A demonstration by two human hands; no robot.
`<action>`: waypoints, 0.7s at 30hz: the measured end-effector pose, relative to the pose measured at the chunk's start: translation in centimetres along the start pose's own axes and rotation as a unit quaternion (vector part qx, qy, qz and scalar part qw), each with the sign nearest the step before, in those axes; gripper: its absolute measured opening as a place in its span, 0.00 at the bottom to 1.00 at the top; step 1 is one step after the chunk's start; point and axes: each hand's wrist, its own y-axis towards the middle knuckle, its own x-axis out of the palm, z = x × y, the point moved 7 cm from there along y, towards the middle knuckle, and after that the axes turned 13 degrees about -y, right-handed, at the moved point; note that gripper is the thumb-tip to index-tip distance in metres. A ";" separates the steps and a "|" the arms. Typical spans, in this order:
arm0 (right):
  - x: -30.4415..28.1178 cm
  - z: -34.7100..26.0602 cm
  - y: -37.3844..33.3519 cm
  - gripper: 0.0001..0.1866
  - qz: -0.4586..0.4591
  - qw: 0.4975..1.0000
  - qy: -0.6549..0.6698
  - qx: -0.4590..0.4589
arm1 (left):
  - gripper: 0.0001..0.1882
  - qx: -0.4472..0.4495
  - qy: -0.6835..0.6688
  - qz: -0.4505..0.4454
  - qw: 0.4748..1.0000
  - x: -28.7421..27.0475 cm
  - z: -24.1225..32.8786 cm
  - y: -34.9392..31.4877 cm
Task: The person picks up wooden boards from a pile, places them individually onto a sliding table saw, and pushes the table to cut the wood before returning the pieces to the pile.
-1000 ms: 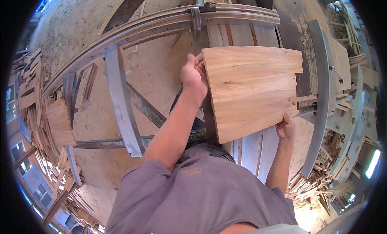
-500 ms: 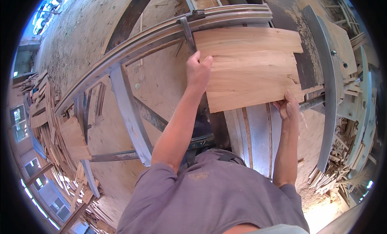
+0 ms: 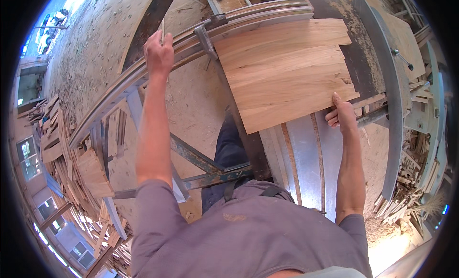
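A wide pale wooden panel (image 3: 287,72), made of several strips with a stepped right edge, lies on the saw-like metal table (image 3: 306,158). Its far edge is close along a long curved metal rail (image 3: 267,12). My right hand (image 3: 343,115) grips the panel's near right corner, thumb on top and fingers curled beneath. Far to the left, my left hand (image 3: 159,55) is closed over the rail, away from the panel. A metal clamp-like stop (image 3: 205,41) on the rail touches the panel's far left corner.
Angled metal frame legs (image 3: 196,156) stand left of the table. An upright metal plate (image 3: 385,86) with a small knob rises on the right. Wood scraps (image 3: 67,158) pile up at the left, and more offcuts (image 3: 392,211) lie at the lower right.
My left hand has let go of the panel's left edge and moved left onto the rail. The panel has shifted slightly left and turned a little; my right hand has stayed on it.
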 end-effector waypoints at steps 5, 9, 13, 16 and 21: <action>-0.4 -1.1 -1.1 0.31 0.071 0.984 -0.161 0.005 | 0.25 -0.083 0.150 -0.082 0.982 4.1 -1.5 2.4; 0.4 -3.4 -3.6 0.23 0.224 0.863 -0.410 -0.192 | 0.27 -0.103 0.167 -0.062 0.979 4.4 -1.0 2.0; 7.1 -7.3 -8.4 0.10 0.310 0.740 -0.315 -0.508 | 0.28 -0.095 0.183 -0.036 0.978 4.5 -0.7 1.6; 11.6 -9.2 -8.3 0.15 0.319 0.683 -0.347 -0.559 | 0.28 -0.088 0.193 -0.020 0.977 5.2 -0.1 1.1; 13.0 -10.2 -6.3 0.26 0.298 0.687 -0.409 -0.522 | 0.28 -0.087 0.188 -0.024 0.978 5.6 -0.1 2.0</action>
